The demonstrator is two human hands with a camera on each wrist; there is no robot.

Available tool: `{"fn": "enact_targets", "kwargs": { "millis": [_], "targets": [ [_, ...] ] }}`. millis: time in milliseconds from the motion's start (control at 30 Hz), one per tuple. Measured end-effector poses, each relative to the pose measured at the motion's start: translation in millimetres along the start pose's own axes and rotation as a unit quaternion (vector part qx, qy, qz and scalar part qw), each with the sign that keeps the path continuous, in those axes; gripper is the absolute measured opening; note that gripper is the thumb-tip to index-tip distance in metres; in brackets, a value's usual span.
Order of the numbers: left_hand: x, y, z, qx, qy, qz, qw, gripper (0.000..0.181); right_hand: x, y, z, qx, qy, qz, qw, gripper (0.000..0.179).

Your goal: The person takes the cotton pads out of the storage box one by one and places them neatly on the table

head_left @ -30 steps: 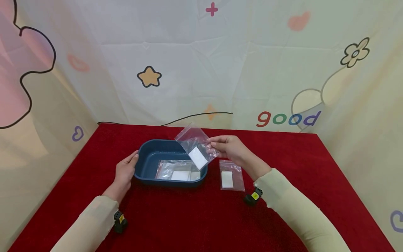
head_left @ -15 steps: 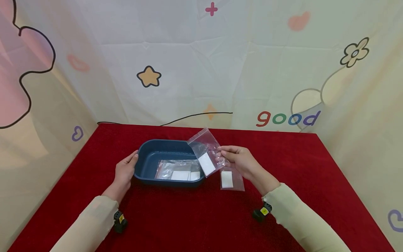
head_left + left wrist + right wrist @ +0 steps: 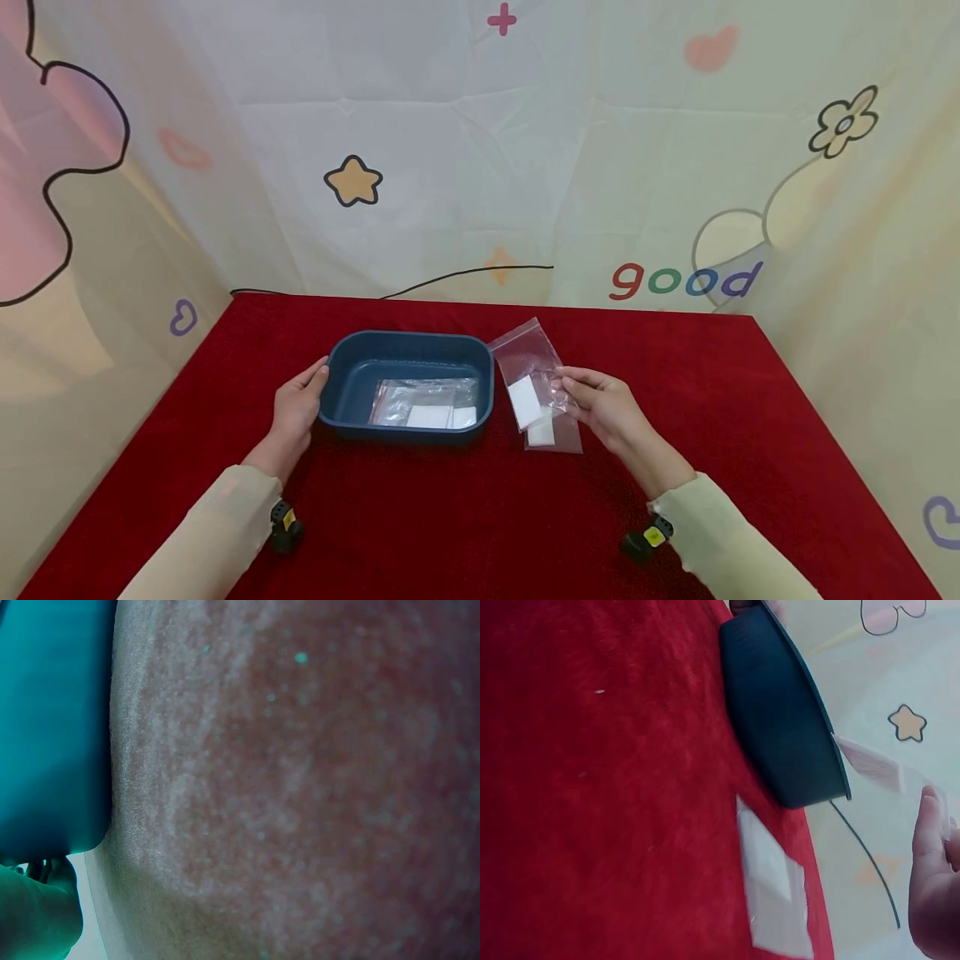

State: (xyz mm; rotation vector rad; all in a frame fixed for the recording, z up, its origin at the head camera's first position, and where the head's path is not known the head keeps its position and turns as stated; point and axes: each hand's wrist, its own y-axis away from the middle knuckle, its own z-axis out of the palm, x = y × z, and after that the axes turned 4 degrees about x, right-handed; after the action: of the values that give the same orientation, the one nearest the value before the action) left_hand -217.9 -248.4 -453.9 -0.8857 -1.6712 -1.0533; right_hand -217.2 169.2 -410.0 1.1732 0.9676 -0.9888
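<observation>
My left hand [image 3: 295,408] grips the left end of a dark blue rectangular basin [image 3: 405,435], thumb at the rim. Inside lie clear zip-lock bags [image 3: 393,400] with white pieces in them. To the right of the basin, my right hand [image 3: 603,408] pinches another clear zip-lock bag [image 3: 521,354] by its side edge; a white rectangle shows in it. This bag is raised and overlaps a second zip-lock bag [image 3: 566,437] lying on the cloth. In the right wrist view the lying bag [image 3: 772,877] and the right hand [image 3: 934,885] are apart.
A red cloth [image 3: 450,517] covers the table. Behind it hangs a pale curtain [image 3: 450,208] printed with a star, a flower and the word "good". Both wrists carry small black cameras.
My right hand has moved right and toward me, carrying the pinched zip-lock bag from over the basin to above the bag on the cloth. The left hand and basin have stayed in place.
</observation>
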Motion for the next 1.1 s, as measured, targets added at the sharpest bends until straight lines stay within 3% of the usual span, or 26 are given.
{"fn": "enact_targets", "kwargs": {
  "millis": [100, 400, 733, 1100],
  "targets": [
    [-0.2, 0.0, 0.0, 0.000, -0.002, 0.001, 1.0000, 0.051, 4, 2.7, -10, 0.009, -0.010, 0.002, 0.9999, 0.042],
    [0.5, -1.1, -0.6, -0.003, -0.001, 0.004, 1.0000, 0.051, 14, 10.8, -36, 0.040, -0.014, 0.011, 0.9990, 0.033],
    [-0.3, -0.1, -0.2, 0.001, -0.003, 0.001, 1.0000, 0.050, 21, 15.3, -50, 0.030, -0.050, 0.013, 0.9982, 0.044],
    [-0.4, -2.0, 0.5, 0.007, -0.005, 0.006, 0.9999, 0.051, 27, 11.2, -62, 0.033, -0.054, 0.027, 0.9976, 0.045]
  ]
}}
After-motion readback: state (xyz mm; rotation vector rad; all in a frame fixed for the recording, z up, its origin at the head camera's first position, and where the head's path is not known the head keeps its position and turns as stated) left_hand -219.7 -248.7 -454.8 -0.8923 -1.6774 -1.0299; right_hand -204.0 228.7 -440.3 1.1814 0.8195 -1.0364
